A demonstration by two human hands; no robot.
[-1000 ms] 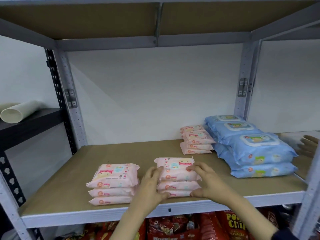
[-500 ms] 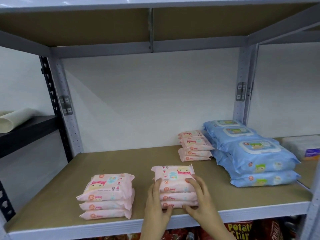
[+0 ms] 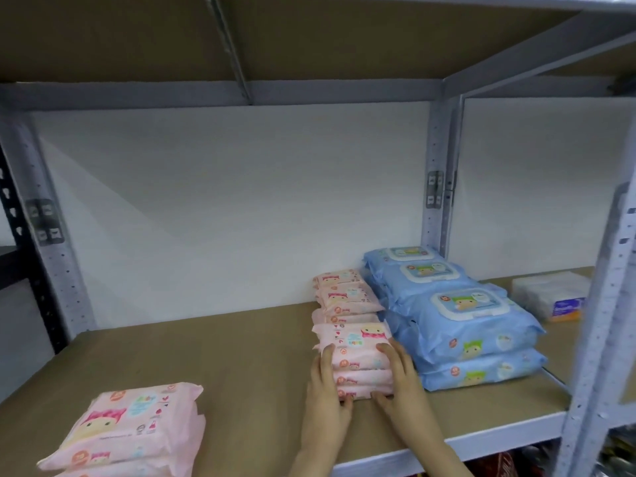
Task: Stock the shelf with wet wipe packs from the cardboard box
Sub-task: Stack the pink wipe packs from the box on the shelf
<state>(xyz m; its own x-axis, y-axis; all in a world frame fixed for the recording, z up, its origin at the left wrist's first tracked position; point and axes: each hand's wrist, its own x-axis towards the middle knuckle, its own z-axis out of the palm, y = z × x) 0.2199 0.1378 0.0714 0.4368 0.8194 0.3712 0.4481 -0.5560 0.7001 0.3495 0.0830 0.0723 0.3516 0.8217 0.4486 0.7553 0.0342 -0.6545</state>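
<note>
Left hand and right hand clasp a stack of pink wipe packs between them on the shelf; blue packs lie just right.

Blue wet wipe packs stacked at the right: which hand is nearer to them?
Right. The right hand lies beside the blue wet wipe packs, on the pink stack's right side; the left hand is across it.

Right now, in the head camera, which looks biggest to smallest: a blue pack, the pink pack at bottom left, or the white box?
1. Blue pack
2. Pink pack, though it is nearest the camera, so this is unsure
3. White box, which is partly hidden
</note>
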